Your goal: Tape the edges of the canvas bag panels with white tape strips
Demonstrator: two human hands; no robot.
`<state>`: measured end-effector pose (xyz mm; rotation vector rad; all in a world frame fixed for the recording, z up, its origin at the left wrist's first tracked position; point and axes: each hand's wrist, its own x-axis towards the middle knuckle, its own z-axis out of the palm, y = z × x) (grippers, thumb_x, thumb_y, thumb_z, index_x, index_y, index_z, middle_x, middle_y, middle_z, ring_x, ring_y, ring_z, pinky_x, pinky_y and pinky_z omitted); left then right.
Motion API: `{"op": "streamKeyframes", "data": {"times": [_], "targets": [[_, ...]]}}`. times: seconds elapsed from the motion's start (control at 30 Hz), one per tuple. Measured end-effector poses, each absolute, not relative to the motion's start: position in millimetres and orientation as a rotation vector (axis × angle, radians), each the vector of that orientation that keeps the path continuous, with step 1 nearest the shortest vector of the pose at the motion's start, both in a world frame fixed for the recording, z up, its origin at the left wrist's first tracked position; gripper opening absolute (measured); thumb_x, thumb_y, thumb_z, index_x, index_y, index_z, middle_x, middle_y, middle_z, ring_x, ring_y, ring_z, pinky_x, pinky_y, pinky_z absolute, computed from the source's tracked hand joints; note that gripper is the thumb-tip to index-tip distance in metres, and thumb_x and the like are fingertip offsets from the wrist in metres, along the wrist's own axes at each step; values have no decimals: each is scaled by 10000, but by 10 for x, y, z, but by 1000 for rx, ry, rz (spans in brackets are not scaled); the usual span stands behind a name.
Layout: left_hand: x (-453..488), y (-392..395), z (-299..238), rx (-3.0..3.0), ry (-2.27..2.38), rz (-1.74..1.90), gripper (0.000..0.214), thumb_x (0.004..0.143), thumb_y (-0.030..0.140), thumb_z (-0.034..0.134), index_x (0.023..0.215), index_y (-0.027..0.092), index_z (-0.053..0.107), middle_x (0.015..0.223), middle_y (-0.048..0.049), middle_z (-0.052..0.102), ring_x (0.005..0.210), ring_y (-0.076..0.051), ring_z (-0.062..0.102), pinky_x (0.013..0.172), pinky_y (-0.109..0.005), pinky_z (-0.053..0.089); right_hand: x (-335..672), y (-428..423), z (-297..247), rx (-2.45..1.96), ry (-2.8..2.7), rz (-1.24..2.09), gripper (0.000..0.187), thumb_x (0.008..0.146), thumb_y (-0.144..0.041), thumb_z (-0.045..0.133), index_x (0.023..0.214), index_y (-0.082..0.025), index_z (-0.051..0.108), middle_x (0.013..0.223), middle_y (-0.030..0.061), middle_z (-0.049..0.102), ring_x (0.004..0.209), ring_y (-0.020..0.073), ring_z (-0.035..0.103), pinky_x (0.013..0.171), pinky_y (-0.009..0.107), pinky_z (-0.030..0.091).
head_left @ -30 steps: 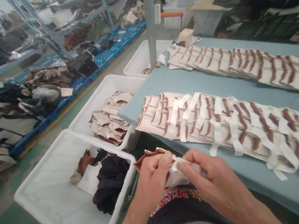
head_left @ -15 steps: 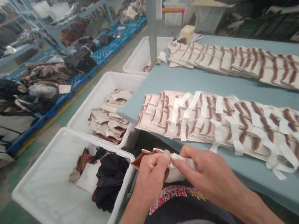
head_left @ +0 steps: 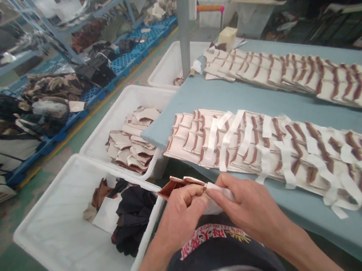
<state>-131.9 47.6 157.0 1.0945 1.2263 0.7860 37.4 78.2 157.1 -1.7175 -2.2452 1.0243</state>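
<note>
My left hand [head_left: 182, 212] and my right hand [head_left: 250, 209] meet in front of my body, both pinched on a small brown-and-white fabric piece [head_left: 178, 183]. The brown edge sticks out to the left of my left thumb. A white strip of the piece [head_left: 219, 190] lies between my two thumbs. Just beyond my hands runs the near row of overlapping cream pieces with brown stripes and white strips [head_left: 274, 147] on the blue-grey table [head_left: 230, 94].
A second row of striped pieces [head_left: 299, 72] lies further back on the table. Left of me stand white bins: one with dark scraps [head_left: 62, 240], one with cream pieces [head_left: 122, 118], a third behind [head_left: 168, 65]. A grey post [head_left: 183, 18] rises at the table edge. Shelves hold fabric at left.
Both hands have drifted slightly up and closer together on the piece; the thumbs now nearly touch. The view shifted a little; nothing on the table moved.
</note>
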Motion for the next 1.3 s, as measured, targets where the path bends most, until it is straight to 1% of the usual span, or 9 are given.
{"op": "streamKeyframes", "data": {"times": [0.1, 0.27, 0.37, 0.53, 0.73, 0.97, 1.1, 1.17, 1.3], "targets": [[-1315, 488, 1564, 1063, 1231, 789, 251, 853, 353, 502, 721, 155, 581, 686, 12, 486, 643, -134, 406, 602, -257, 331, 384, 801, 1547, -1692, -2241, 1050, 340, 980, -485, 438, 779, -237, 556, 649, 12, 642, 610, 209, 565, 596, 290, 246], [-1302, 502, 1503, 1054, 1297, 809, 333, 862, 357, 497, 587, 212, 376, 594, 52, 326, 569, -111, 284, 546, -266, 240, 413, 853, 1559, -1607, -2275, 1130, 301, 977, -435, 459, 790, -225, 565, 665, 9, 639, 639, 198, 562, 598, 289, 257], [-1303, 504, 1455, 1029, 1300, 811, 345, 864, 340, 480, 574, 221, 335, 576, 54, 305, 560, -112, 266, 538, -278, 215, 427, 885, 1568, -1543, -2250, 1236, 321, 980, -433, 447, 759, -221, 542, 665, -2, 613, 644, 182, 542, 598, 281, 272], [-1278, 498, 1382, 979, 1296, 826, 351, 845, 327, 484, 547, 221, 333, 547, 55, 309, 550, -111, 261, 535, -285, 209, 461, 921, 1530, -1459, -2174, 1367, 341, 972, -435, 464, 712, -218, 497, 652, -25, 558, 631, 155, 491, 586, 265, 287], [-1213, 468, 1314, 875, 1310, 846, 331, 814, 314, 475, 527, 224, 337, 526, 54, 324, 532, -108, 261, 529, -287, 197, 518, 943, 1456, -1398, -2206, 1400, 306, 974, -397, 491, 738, -205, 527, 669, -34, 553, 648, 144, 479, 586, 260, 279], [-1183, 439, 1294, 786, 1292, 860, 333, 798, 328, 515, 529, 218, 351, 525, 60, 312, 526, -98, 244, 522, -284, 172, 570, 962, 1408, -1284, -2115, 1566, 295, 959, -391, 517, 739, -194, 522, 669, -50, 527, 620, 118, 447, 561, 241, 307], [-1143, 442, 1285, 705, 1254, 866, 268, 841, 379, 471, 653, 188, 489, 585, 34, 425, 554, -117, 346, 533, -261, 252, 586, 947, 1381, -1308, -2072, 1585, 287, 962, -378, 526, 745, -191, 522, 661, -56, 514, 610, 112, 438, 544, 237, 301], [-1134, 441, 1287, 680, 1241, 872, 272, 853, 397, 447, 707, 179, 520, 617, 21, 464, 573, -129, 384, 547, -262, 290, 589, 934, 1372, -1314, -2081, 1564, 279, 962, -364, 532, 744, -190, 526, 663, -56, 525, 614, 113, 445, 543, 238, 301], [-1165, 430, 1293, 721, 1232, 885, 345, 826, 425, 537, 588, 203, 423, 573, 50, 347, 550, -107, 286, 525, -271, 215, 573, 914, 1384, -1308, -2103, 1525, 280, 961, -364, 534, 740, -192, 534, 660, -53, 540, 616, 118, 459, 548, 243, 306]]}}
